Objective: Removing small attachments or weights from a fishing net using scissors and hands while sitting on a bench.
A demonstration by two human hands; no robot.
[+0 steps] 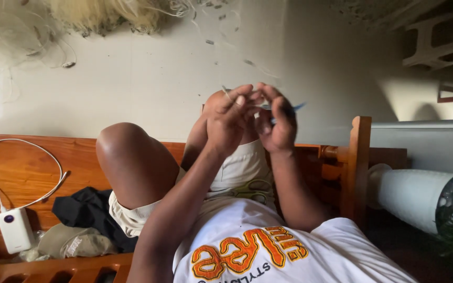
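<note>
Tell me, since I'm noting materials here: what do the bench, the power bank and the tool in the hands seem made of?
Bench: wood with a glossy orange-brown varnish; grain and sheen show. Power bank: likely smooth white plastic, with a white cable attached. Tool: a thin blue piece, possibly plastic, pinched by the right hand beside the left hand; too small to be sure.

A white power bank (14, 229) with its looping white cable (24, 157) lies on the wooden bench (22, 173) beside a heap of dark and khaki clothes (82, 225), while a white cylinder (410, 194) rests past the bench's end post (360, 162), near a white plastic chair (439, 39).
</note>
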